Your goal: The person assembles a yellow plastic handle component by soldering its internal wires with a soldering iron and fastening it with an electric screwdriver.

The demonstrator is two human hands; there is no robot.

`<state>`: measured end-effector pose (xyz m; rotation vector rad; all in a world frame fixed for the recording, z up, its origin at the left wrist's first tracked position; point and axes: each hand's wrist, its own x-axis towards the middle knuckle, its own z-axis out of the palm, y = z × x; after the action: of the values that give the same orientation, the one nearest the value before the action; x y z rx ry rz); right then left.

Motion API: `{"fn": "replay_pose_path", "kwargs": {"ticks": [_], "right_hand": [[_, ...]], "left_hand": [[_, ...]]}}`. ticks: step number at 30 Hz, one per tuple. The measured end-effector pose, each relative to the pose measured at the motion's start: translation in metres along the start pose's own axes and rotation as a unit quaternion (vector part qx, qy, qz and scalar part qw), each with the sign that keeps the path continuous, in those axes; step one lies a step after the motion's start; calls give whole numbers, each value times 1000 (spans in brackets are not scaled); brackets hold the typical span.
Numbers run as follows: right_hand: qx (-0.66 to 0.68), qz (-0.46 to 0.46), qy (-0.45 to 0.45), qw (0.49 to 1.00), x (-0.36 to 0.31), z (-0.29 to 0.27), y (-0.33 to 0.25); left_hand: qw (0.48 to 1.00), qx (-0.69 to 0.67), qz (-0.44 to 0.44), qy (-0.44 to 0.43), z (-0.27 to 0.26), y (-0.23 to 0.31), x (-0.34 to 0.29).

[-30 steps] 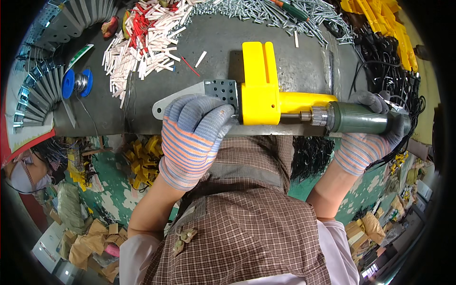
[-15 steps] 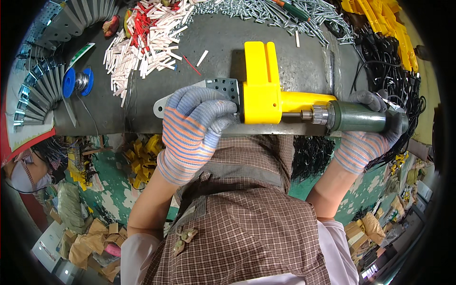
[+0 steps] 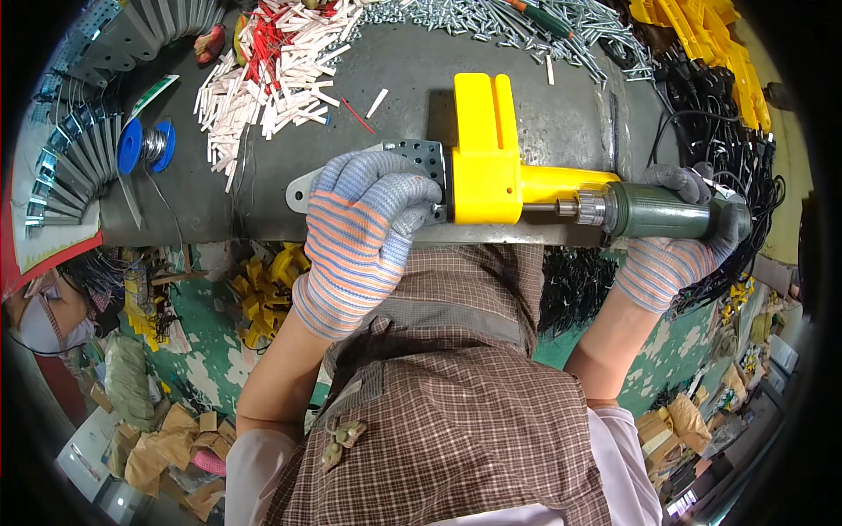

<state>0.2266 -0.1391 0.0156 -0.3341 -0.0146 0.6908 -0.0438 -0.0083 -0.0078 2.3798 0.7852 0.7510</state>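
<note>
In a striped knit glove, my left hand (image 3: 360, 228) closes on a perforated metal plate (image 3: 416, 156) with a rounded tip showing past the knuckles. The plate's end meets a yellow plastic housing (image 3: 484, 175), which has an upright slotted part and an arm to the right. My right hand (image 3: 680, 237), also gloved, wraps round a dark green power screwdriver (image 3: 662, 210). Its metal chuck points left and the long bit (image 3: 539, 209) runs along the housing's near edge to its lower side. The bit's tip is hidden by the housing.
White sticks (image 3: 263, 96) with red pieces lie at the far left, and loose screws (image 3: 491, 22) at the back. A blue wire spool (image 3: 130, 146) stands by stacked metal plates (image 3: 74, 167). Black cords (image 3: 702, 105) and yellow parts (image 3: 710, 44) pile at the right.
Hardly anything differs. My left hand, the plate and the housing have shifted very slightly right and up; the screwdriver stays in my right hand, almost in the same place.
</note>
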Motion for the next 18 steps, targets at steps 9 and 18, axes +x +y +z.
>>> {"fn": "replay_pose_path", "kwargs": {"ticks": [9, 18], "right_hand": [[-8, -21, 35, 999, -1, 0, 2], [-2, -26, 46, 999, -3, -2, -1]], "left_hand": [[1000, 2, 4, -3, 0, 0, -1], [999, -3, 25, 44, 5, 2, -11]]}}
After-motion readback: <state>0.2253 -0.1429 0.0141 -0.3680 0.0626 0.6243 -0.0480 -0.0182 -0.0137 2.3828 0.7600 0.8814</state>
